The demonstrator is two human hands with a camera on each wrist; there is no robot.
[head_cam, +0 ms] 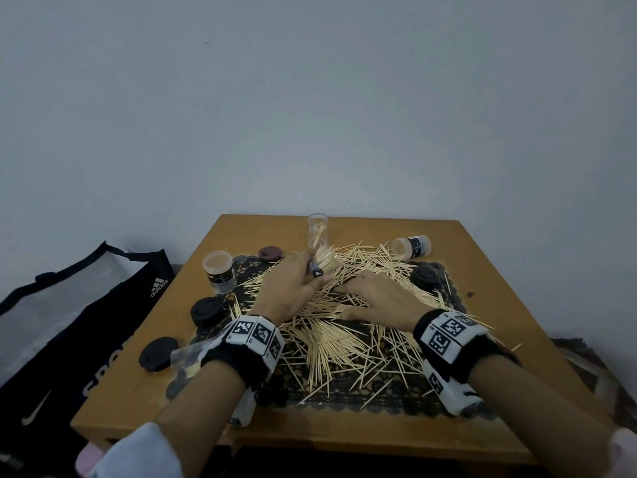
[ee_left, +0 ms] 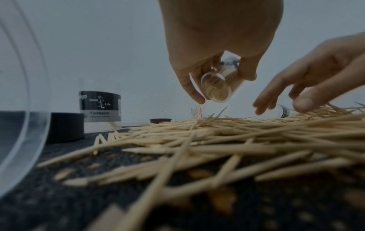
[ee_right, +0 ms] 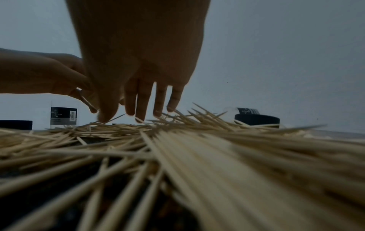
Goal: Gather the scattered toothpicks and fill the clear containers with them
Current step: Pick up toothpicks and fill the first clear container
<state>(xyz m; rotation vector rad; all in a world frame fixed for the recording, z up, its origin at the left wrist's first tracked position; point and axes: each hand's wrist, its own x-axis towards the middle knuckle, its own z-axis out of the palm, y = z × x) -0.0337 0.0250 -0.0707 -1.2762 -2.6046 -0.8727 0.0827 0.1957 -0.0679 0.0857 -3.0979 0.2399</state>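
Toothpicks (head_cam: 344,326) lie heaped across the dark lace mat (head_cam: 379,391) at the middle of the surface (head_cam: 193,384). The left hand (head_cam: 287,291) curls its fingers round a clear container (ee_left: 216,88), tilted and partly filled. The right hand (head_cam: 377,300) rests spread fingers (ee_right: 141,103) on the heap. The step looks like gathering; next calls for pinching a bundle and aligning it with the container's mouth.
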